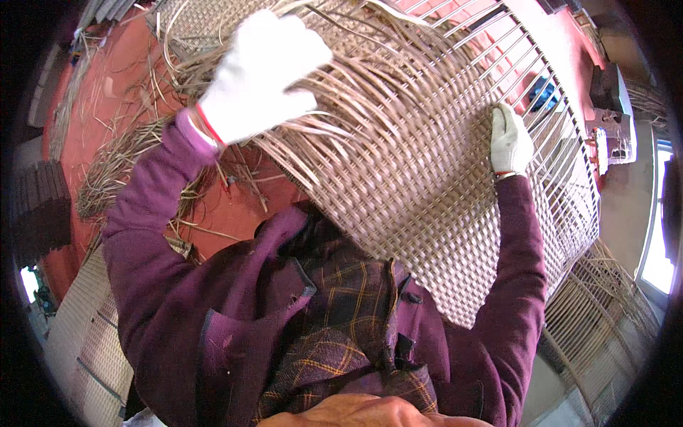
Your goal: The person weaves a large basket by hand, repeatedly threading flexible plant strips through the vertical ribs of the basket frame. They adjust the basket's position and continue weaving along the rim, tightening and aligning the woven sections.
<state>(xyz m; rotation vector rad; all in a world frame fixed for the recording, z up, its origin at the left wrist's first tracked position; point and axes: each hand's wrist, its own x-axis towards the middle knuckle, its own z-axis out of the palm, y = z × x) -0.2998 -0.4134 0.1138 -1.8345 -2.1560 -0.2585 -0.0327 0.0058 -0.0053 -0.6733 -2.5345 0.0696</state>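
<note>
A large curved panel of greyish-brown wicker weave (pixel 420 178) stretches across the middle, leaning against my front. Its weave sits on a frame of thin metal rods (pixel 523 53), bare at the upper right. Many loose weaving strands (pixel 356 85) fan out from the panel's upper left side. Among these strands, my left hand (pixel 260 75) is raised in a white glove with a red cuff edge. Its fingers are curled, and glare hides what they hold. My right hand (pixel 511 140), also gloved, lies with fingers extended on the weave beside the bare rods.
On the reddish floor (pixel 235 206) at left lies a heap of loose strands (pixel 128 174). Dark stacked slats (pixel 39 206) stand at far left. Another woven piece (pixel 92 341) is at lower left, and a rod frame (pixel 605 320) is at lower right. A blue object (pixel 544 92) shows beyond the rods.
</note>
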